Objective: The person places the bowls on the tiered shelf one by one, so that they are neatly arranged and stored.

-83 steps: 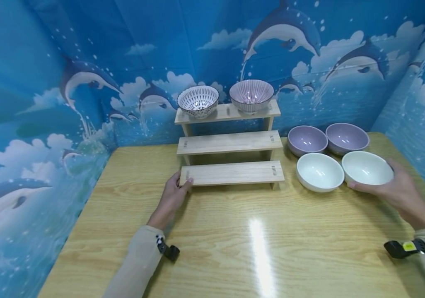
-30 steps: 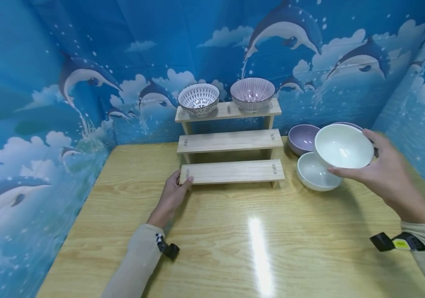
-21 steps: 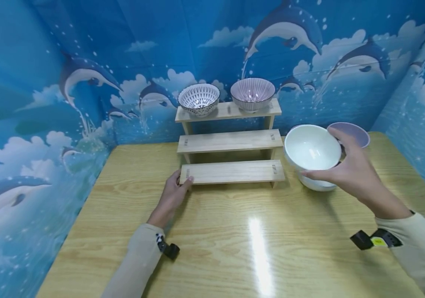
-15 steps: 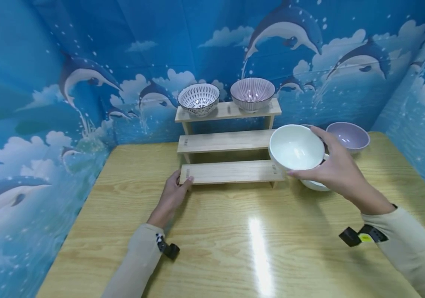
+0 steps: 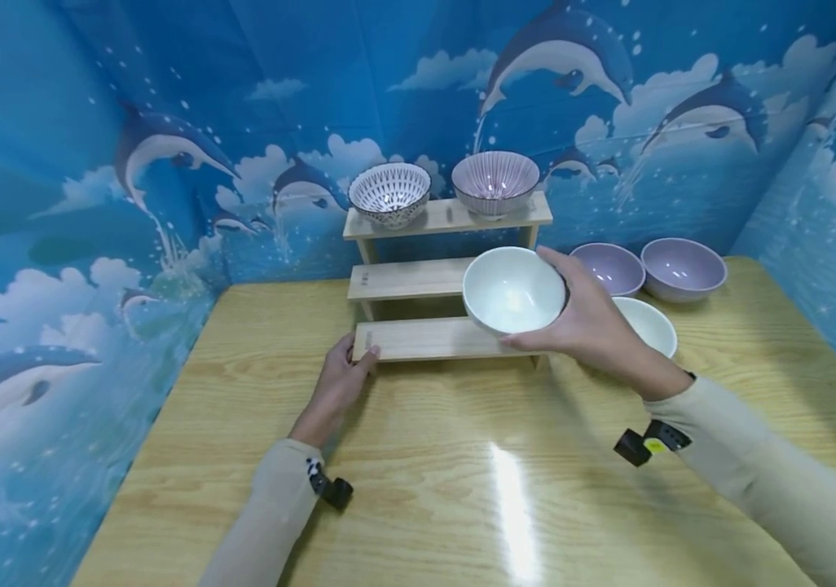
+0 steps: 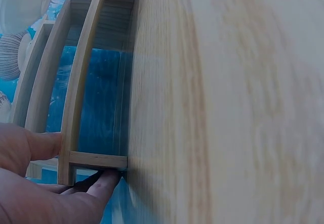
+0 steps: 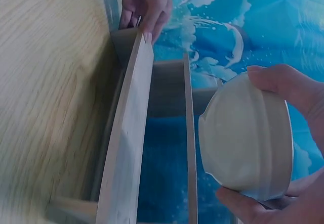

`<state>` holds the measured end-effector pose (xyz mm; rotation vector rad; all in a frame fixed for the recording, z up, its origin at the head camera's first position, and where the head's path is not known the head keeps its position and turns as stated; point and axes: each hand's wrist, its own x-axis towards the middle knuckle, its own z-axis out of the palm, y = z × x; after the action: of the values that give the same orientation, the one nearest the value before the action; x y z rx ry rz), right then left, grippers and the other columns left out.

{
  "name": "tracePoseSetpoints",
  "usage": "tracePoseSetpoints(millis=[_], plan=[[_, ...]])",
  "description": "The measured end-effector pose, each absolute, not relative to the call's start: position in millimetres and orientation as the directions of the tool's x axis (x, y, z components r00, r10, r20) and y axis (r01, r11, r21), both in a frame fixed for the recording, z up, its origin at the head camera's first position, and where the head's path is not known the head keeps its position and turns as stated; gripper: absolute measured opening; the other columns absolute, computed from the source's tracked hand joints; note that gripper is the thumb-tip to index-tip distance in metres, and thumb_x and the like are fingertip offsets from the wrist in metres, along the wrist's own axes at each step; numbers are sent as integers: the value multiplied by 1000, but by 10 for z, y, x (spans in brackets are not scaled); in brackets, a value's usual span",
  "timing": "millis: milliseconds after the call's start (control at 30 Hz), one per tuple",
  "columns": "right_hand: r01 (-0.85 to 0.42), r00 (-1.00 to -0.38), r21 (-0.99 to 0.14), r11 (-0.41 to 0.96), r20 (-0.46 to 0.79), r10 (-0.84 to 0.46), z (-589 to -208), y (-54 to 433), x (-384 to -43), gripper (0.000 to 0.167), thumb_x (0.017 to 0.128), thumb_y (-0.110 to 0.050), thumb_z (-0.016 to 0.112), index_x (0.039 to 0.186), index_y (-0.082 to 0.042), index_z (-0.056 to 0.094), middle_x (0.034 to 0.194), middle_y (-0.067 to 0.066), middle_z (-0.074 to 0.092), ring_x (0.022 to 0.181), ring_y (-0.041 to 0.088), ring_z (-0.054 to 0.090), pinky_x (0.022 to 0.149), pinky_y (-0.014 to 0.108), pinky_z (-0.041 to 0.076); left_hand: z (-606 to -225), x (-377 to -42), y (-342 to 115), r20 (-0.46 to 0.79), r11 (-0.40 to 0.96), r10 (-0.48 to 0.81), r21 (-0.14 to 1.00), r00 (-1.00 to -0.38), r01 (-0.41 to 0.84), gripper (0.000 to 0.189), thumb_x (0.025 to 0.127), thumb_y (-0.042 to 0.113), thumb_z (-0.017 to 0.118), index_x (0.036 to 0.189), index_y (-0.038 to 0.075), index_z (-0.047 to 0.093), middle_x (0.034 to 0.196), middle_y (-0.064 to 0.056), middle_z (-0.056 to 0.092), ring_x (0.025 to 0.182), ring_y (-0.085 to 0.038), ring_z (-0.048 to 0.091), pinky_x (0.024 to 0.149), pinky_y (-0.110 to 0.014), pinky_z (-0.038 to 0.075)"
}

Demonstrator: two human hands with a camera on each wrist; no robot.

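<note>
My right hand (image 5: pixel 583 322) holds a white bowl (image 5: pixel 513 289) by its right side, thumb at the near side and fingers round the far side. In the head view the bowl overlaps the right part of the lower and middle steps of a three-tier wooden rack (image 5: pixel 418 338). The right wrist view shows the bowl (image 7: pixel 243 133) side-on, off the shelf boards. My left hand (image 5: pixel 337 379) grips the left end of the lowest step, its thumb on the board and fingers (image 6: pixel 104 186) at the end support. On the top tier stand a black-and-white patterned bowl (image 5: pixel 389 196) and a purple-striped bowl (image 5: pixel 495 183).
Right of the rack, two purple bowls (image 5: pixel 684 269) stand at the back of the wooden table (image 5: pixel 418 489). A second white bowl (image 5: pixel 649 326) stands before them, partly behind my right arm. A blue dolphin-print cloth (image 5: pixel 279 98) hangs behind and at the sides.
My right hand has lifted the white bowl from the front right of the bowl group and carried it left to the rack. My left hand has stayed on the lowest step.
</note>
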<state>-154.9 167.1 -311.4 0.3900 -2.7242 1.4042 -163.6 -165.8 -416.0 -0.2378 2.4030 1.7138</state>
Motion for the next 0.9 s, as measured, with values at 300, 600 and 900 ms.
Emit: tracePoseSetpoints(millis=[300,600,900], plan=[[-287,-953,-766,575,168,-252,-3154,1314,-1675,123,62,-34,99,158,-6,28,150,20,41,129,39,49,100,58,50,-4170,-1631,-1664,-233,308,-16,924,-972,-227,63,107,31,54,160,9,28,158,-11,39,142,-27,40,116,-45,37],[-335,-933,-785,522,199,-299,-3119,1029,-1782,124,59,-32,100,157,-5,30,149,19,41,128,36,50,100,54,51,-4162,-1653,-1664,-241,308,-27,921,-970,-237,63,106,31,55,159,9,29,156,-11,41,141,-27,42,117,-45,36],[-364,-917,-788,497,212,-336,-3133,790,-1874,124,60,-32,99,158,-4,29,146,20,43,125,34,52,100,51,52,-4161,-1658,-1649,-270,308,-37,913,-962,-268,64,106,31,55,160,10,28,155,-10,43,139,-26,45,115,-44,39]])
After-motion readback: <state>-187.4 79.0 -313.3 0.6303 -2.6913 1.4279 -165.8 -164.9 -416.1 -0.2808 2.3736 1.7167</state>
